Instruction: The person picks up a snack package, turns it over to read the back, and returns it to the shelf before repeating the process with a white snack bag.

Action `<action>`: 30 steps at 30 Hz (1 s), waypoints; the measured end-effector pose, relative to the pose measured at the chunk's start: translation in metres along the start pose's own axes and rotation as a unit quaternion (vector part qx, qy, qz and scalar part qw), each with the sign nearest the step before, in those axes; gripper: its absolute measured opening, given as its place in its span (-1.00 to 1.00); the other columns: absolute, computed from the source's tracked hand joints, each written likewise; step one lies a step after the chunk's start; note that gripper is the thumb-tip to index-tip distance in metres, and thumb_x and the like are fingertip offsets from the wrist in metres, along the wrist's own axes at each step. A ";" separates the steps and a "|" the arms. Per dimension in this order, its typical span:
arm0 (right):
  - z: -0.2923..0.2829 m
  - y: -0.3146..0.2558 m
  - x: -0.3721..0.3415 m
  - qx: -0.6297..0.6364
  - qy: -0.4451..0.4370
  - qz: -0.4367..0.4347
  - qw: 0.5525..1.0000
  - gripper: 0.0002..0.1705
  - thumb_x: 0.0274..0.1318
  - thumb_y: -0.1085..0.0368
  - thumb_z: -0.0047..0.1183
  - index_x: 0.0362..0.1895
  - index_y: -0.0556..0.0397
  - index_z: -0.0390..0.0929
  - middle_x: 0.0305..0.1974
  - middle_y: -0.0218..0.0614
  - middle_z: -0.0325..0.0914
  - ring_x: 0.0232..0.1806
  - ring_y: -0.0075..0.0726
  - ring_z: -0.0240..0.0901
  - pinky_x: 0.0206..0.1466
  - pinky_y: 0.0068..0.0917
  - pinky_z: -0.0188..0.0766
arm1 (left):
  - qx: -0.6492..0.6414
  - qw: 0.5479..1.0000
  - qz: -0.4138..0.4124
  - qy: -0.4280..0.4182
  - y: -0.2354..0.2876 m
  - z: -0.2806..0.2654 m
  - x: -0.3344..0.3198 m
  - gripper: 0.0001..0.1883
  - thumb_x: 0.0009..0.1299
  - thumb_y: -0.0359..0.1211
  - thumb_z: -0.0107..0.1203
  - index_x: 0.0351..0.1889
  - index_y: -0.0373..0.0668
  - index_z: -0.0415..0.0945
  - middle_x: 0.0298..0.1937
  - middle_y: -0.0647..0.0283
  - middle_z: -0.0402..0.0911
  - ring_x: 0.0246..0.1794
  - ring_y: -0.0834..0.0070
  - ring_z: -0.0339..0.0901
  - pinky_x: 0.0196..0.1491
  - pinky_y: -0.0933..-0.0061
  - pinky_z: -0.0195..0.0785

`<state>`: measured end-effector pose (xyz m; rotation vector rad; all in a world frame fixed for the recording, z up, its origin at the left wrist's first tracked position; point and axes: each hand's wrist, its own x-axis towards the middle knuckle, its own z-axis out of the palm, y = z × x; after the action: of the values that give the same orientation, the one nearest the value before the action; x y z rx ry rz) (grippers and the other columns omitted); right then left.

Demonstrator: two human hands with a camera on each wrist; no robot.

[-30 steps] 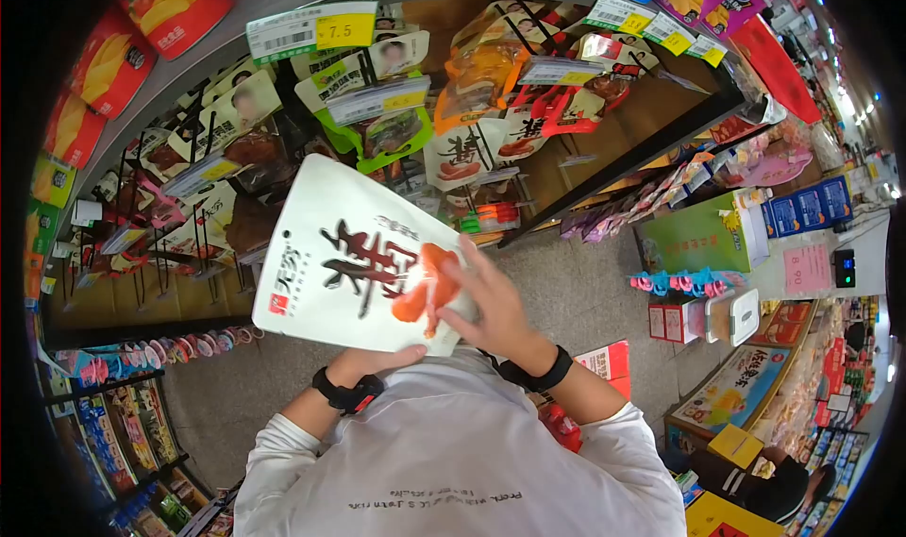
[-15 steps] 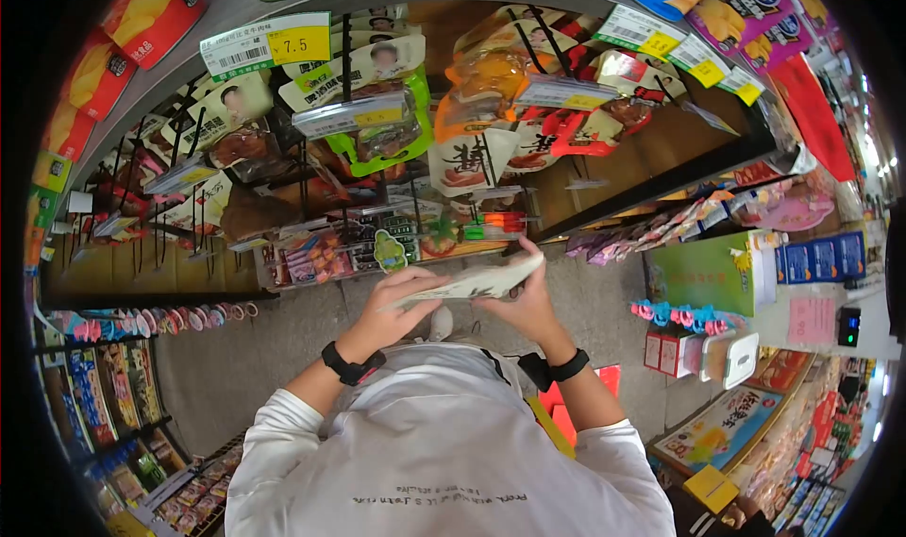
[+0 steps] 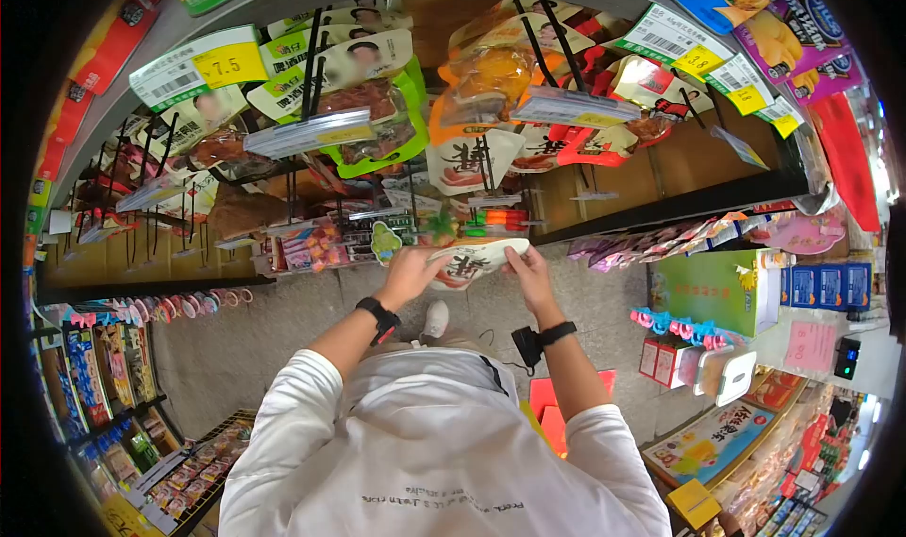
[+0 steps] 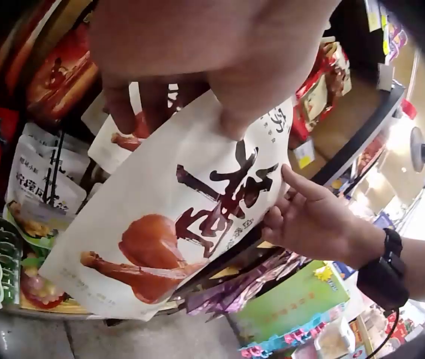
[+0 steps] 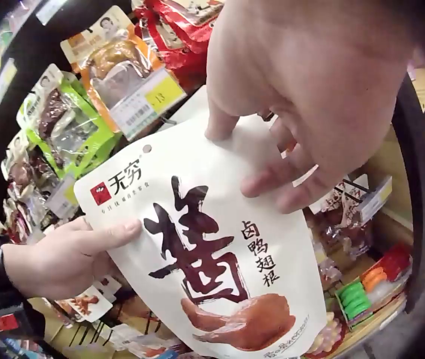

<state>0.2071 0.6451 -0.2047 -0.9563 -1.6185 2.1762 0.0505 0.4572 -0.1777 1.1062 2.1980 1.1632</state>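
Observation:
A white snack pouch (image 3: pixel 469 261) with dark brush lettering and brown cooked meat printed on its front hangs between both hands, before the lower part of the display rack. The left hand (image 3: pixel 408 275) grips one edge; its thumb (image 5: pixel 115 236) lies over the printed front in the right wrist view. At the opposite edge the right hand (image 3: pixel 534 278) pinches the pouch, with its thumb (image 4: pixel 302 182) near the lettering in the left wrist view. Similar white pouches (image 3: pixel 472 162) hang on hooks just beyond.
Long metal hooks with price tags (image 3: pixel 576 109) jut from the rack over the hands. A green-edged meat pack (image 3: pixel 377 126) and an orange-edged one (image 3: pixel 483 84) hang there. The rack's black edge (image 3: pixel 661 205) slants to the right. Grey floor (image 3: pixel 311 339) lies below, with a green box (image 3: pixel 713 290) at right.
The pouch turns from broadside near the chest, through nearly edge-on, to a slanted pose farther forward. Both arms reach out closer to the rack, and the right hand has left the pouch's printed face for its edge.

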 end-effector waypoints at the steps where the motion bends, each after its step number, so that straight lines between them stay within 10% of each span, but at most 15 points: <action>1: -0.002 0.005 0.011 -0.001 -0.001 0.002 1.000 -0.75 0.22 0.20 0.07 -0.09 0.05 0.50 -0.26 -0.46 0.56 -0.38 -0.62 0.41 -0.27 -0.62 0.37 | 0.031 0.999 -0.014 -0.010 -0.006 0.004 0.007 -0.65 0.34 -0.13 0.09 -0.31 -0.29 0.60 -0.48 -0.04 0.57 -0.44 0.02 0.53 -0.37 0.23 0.34; 7: -0.004 0.006 0.058 -0.025 0.013 0.017 0.999 -0.75 0.23 0.20 0.06 -0.10 0.05 0.50 -0.37 -0.50 0.54 -0.42 -0.65 0.41 -0.33 -0.65 0.36 | 0.057 0.990 -0.122 -0.046 -0.021 0.014 0.041 -0.59 0.32 -0.05 0.08 -0.26 -0.27 0.60 -0.47 -0.10 0.57 -0.42 -0.03 0.52 -0.35 0.14 0.35; 30: -0.007 -0.049 0.084 -0.050 -0.034 -0.079 0.995 -0.79 0.21 0.22 0.09 -0.16 0.07 0.56 -0.37 -0.54 0.54 -0.41 -0.74 0.32 -0.35 -0.69 0.27 | -0.100 0.993 -0.043 0.042 -0.015 0.009 0.066 -0.61 0.37 -0.08 0.02 -0.17 -0.25 0.58 -0.38 -0.05 0.60 -0.34 0.01 0.54 -0.28 0.24 0.36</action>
<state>0.1402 0.7144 -0.1899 -0.7605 -1.7842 2.0593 0.0104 0.5097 -0.1947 0.8871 2.1112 1.3798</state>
